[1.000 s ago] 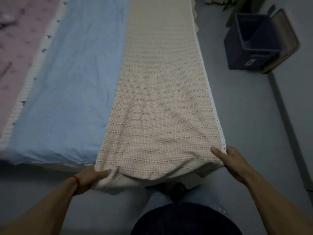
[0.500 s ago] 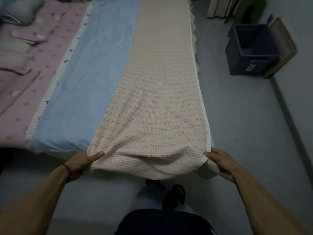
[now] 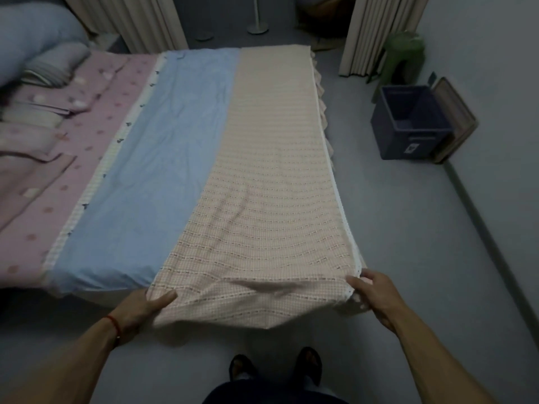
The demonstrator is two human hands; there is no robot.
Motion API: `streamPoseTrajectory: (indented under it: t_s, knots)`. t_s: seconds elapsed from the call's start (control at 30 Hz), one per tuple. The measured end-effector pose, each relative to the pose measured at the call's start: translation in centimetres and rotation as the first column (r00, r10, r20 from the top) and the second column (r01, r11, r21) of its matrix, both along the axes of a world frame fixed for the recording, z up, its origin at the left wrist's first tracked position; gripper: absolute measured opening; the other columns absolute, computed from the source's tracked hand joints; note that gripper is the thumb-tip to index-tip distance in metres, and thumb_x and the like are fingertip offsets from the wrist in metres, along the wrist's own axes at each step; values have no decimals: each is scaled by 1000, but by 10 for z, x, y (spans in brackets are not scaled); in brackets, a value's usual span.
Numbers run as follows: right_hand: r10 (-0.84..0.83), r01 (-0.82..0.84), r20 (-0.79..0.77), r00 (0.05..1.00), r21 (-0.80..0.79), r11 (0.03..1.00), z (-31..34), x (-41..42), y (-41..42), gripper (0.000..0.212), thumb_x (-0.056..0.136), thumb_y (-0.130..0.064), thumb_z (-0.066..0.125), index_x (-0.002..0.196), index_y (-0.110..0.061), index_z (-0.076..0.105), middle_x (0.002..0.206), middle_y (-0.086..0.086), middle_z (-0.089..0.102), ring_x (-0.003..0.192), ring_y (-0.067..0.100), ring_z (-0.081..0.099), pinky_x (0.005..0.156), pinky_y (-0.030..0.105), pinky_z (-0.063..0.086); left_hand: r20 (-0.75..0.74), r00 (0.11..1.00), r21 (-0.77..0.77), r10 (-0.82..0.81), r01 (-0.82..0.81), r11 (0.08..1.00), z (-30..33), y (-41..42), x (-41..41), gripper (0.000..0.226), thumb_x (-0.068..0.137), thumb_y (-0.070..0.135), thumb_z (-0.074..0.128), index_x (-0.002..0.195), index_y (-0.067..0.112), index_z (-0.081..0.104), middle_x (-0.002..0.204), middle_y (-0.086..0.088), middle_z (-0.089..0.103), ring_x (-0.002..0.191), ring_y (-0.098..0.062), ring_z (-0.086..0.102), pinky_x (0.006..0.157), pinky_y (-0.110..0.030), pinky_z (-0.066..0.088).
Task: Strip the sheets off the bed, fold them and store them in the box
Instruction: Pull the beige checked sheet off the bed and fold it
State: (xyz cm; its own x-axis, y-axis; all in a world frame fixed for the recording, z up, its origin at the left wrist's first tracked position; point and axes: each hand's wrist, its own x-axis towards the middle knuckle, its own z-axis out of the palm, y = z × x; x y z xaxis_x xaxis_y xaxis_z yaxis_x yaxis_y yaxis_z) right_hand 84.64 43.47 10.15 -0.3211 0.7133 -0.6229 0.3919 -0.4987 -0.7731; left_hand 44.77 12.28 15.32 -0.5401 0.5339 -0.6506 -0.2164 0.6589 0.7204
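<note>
A beige checked sheet, folded into a long strip, lies along the right side of the bed and hangs a little over its near end. My left hand grips its near left corner, thumb on top. My right hand pinches the near right corner by the white lace edge. A blue sheet covers the mattress beside it, and a pink dotted cover lies at the left. The dark blue box stands open on the floor at the right.
The box lid leans against the wall behind the box. A green stool stands near the curtains. Pillows and folded bedding are piled at the far left. Grey floor surrounds my feet.
I have stepped back from the bed end and my view has lifted. Both hands keep their hold on the beige sheet's near corners, and its near edge now hangs off the bed.
</note>
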Motion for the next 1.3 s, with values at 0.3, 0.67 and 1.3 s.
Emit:
streamPoseTrajectory:
  t_s: [0.3,0.67,1.3]
  knots:
    - [-115,105,-4,993,-387,916,0,28,-1,50,78,-9,82,120,9,61,109,25,73,88,38,75,80,46,62,-46,998,-103,50,-55,993,-33,-27,-5,47,75,44,86,99,6,76,96,-9,78,93,-31,72,83,-42,57]
    - [39,-40,24,999,37,999,-7,42,-25,26,94,-13,70,116,0,71,105,21,75,105,53,63,83,49,58,-157,986,-178,-56,27,984,-49,-50,-2,36,82,54,76,87,18,76,94,-4,76,91,-25,69,88,-44,54]
    - [83,-136,398,914,108,985,-34,39,-59,19,90,-17,76,101,-2,76,91,10,78,79,23,74,71,39,60,-156,983,-268,-95,51,962,-109,-83,-11,29,89,30,76,77,3,79,78,-12,77,79,-29,72,71,-45,58]
